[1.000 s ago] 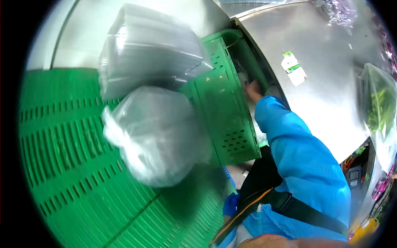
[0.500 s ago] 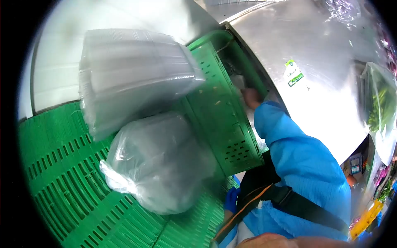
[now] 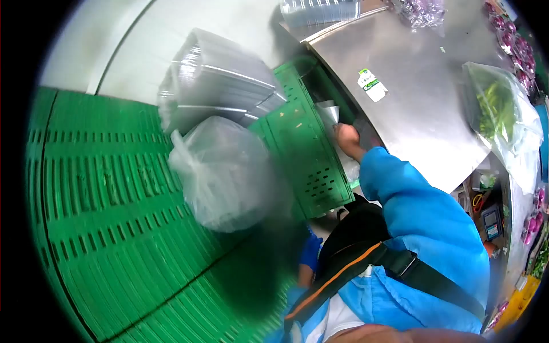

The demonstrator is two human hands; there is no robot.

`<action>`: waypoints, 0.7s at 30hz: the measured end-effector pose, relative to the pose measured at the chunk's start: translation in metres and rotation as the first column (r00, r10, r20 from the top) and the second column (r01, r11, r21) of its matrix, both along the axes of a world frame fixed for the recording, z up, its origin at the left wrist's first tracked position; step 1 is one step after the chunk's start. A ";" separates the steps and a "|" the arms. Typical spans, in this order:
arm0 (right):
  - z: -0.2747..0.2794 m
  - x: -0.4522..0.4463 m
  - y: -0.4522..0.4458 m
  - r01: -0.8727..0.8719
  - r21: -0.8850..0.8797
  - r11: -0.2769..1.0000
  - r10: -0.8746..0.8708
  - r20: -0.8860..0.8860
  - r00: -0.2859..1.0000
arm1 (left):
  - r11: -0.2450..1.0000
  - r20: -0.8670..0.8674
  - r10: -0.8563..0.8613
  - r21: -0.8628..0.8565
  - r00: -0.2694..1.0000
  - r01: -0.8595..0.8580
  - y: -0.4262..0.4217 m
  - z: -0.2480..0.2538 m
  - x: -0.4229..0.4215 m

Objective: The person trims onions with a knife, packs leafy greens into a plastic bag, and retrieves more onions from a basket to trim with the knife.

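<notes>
My right hand (image 3: 347,137), bare below a blue sleeve, reaches into a green plastic crate (image 3: 306,151) beside the steel table. Its fingers are closed on the edge of a piece of clear plastic film (image 3: 330,114); more plastic lies under the hand, partly hidden by the crate wall. My left hand (image 3: 310,251), in a blue glove, hangs low beside my dark trousers. A dark blur covers the area beside it, and its fingers cannot be made out.
Left of the crate, a knotted clear plastic bag (image 3: 226,174) and a wrapped stack of clear trays (image 3: 223,80) rest by green slatted flooring (image 3: 114,200). On the steel table (image 3: 394,63) lie a label (image 3: 372,84) and a bag of green vegetables (image 3: 497,114).
The view has shifted, showing more of the floor and table. My right hand remains inside the crate and now shows clearly at the plastic film. My left hand still hangs low.
</notes>
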State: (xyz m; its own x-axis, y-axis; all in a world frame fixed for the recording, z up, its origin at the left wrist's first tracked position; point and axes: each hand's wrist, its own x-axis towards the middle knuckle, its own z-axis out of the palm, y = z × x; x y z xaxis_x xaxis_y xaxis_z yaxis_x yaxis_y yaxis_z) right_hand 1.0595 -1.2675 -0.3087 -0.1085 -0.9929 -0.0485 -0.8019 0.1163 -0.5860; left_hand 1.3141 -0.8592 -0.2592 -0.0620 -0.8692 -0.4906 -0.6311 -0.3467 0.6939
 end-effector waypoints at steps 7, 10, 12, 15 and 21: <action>0.155 -0.030 0.108 0.023 -0.355 0.935 0.018 0.114 0.993 | 0.963 -0.337 0.269 0.119 0.902 -0.242 -0.066 0.044 -0.022; 0.246 -0.047 0.135 -0.024 -0.435 0.900 0.098 0.147 0.984 | 0.979 -0.489 0.196 0.150 0.850 -0.139 -0.082 0.058 -0.037; 0.294 -0.063 0.161 0.010 -0.378 0.926 0.056 0.165 0.985 | 0.994 -0.519 0.110 0.067 0.847 -0.088 -0.092 0.111 -0.066; 0.317 -0.086 0.200 0.142 -0.201 0.969 -0.058 0.377 0.925 | 1.000 -0.586 0.005 -0.013 0.810 -0.016 -0.096 0.103 -0.075; 0.283 -0.109 0.328 -0.439 -0.482 0.758 0.412 -0.167 0.896 | 0.870 -0.882 0.471 0.463 -0.005 0.171 -0.121 0.137 -0.106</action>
